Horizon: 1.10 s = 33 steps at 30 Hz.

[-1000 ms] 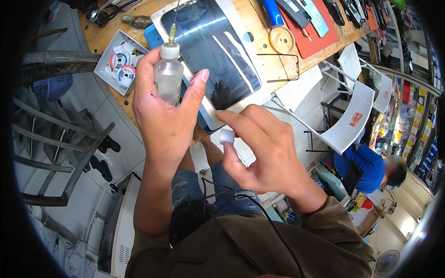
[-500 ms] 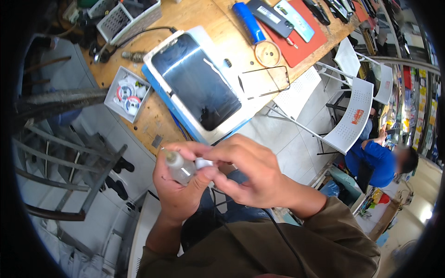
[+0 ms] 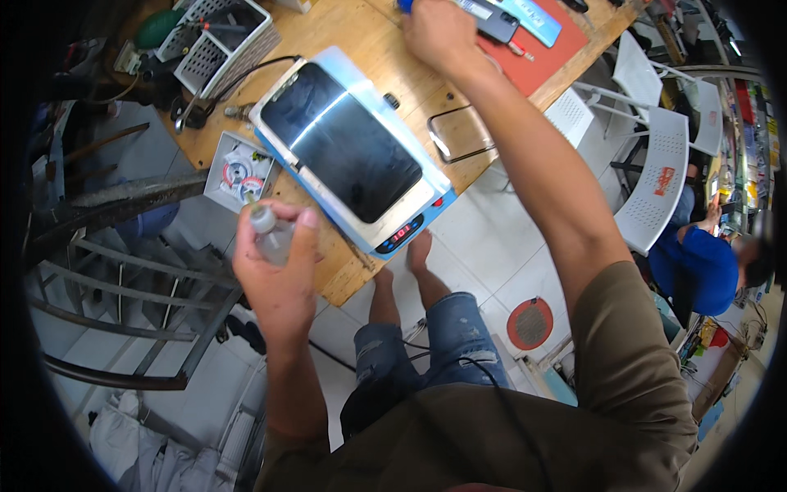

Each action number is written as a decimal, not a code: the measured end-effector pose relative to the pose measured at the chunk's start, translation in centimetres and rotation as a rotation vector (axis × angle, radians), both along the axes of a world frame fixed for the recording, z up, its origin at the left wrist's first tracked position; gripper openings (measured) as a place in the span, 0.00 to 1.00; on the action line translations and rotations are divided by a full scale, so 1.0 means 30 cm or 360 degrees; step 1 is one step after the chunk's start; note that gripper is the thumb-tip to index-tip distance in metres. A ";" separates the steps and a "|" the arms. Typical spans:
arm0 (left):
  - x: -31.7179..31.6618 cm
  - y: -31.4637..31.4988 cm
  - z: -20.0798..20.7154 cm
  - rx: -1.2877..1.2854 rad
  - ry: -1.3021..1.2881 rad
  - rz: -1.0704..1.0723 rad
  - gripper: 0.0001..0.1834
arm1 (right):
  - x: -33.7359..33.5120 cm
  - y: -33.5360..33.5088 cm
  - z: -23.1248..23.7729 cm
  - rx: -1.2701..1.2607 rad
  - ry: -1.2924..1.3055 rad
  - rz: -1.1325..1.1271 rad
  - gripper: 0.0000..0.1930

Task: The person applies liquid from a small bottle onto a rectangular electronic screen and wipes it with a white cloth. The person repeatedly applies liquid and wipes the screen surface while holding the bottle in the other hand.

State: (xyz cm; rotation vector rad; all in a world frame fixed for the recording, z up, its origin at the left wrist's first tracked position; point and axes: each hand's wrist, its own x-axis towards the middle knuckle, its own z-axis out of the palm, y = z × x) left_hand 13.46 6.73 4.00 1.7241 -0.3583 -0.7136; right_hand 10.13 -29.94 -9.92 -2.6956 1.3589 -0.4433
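Bottle, gripped in my left hand, points aslant to upper left, by the box; screen mid-frame; right hand, top centre, grip I cannot tell.

Clear bottle, whitish cap; black screen on a white-and-blue machine; tan surface; orange-red mat at one o'clock; white, dot-patterned chair between two and three.
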 end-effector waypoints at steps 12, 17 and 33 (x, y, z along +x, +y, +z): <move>-0.084 -0.010 -0.065 0.0049 -0.0026 -0.0043 0.15 | -0.718 0.981 0.527 0.2866 -0.1655 -0.0023 0.39; -0.074 -0.009 -0.070 0.0044 0.0004 -0.0099 0.17 | -0.709 1.161 0.487 0.3125 -0.1776 -0.0118 0.41; -0.081 0.001 -0.082 0.0045 0.0089 -0.0119 0.19 | -0.701 1.214 0.471 0.3060 -0.1762 -0.0044 0.37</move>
